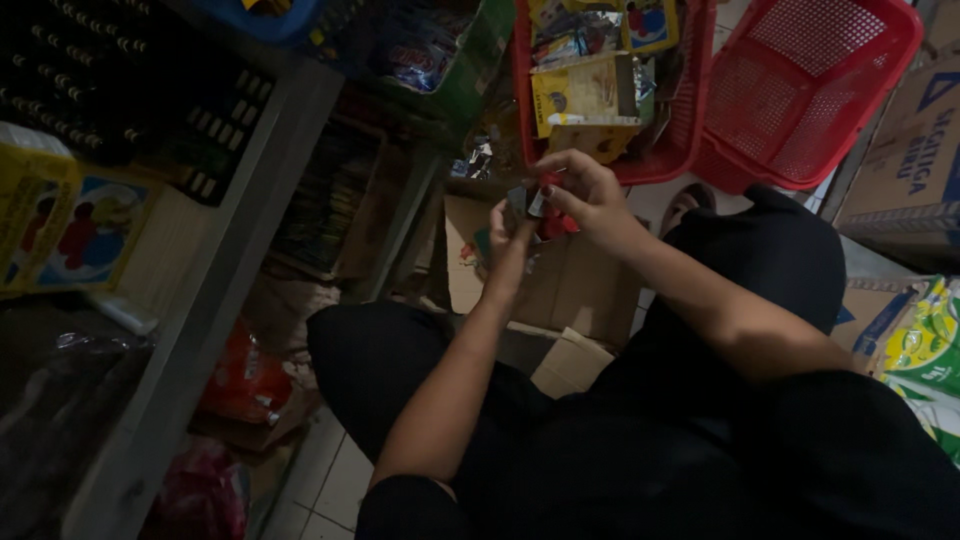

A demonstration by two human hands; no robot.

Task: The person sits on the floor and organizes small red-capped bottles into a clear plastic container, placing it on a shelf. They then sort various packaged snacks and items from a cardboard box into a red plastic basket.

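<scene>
1. Shelf unit: grey, running diagonally down the left of the frame, stocked with dark packets and a yellow and blue box at far left.
2. Person: seated low in dark clothing, filling the lower centre and right of the frame, both forearms reaching up toward the centre.
3. Red baskets: one filled basket at upper centre holding yellow packets; a second, empty basket tilted at upper right, just beside the first.
4. Cardboard: a flattened brown carton lies on the floor under the hands; a printed carton stands at the right edge, with a green and yellow sack below it.
5. Right hand: centre of frame, slightly above the left hand. Fingers curled and pressed together, pinching the small packets from above.
6. Left hand: just beside and below the right hand. Fingers closed around the lower part of the same packets.
7. Small packets: a small bunch held between both hands at frame centre, above the flattened carton. Red with a grey and pale portion toward the upper left. Dim light and blur hide further detail. Long axis and pointing direction cannot be told; the visible part appears to run roughly upper left to lower right.
</scene>
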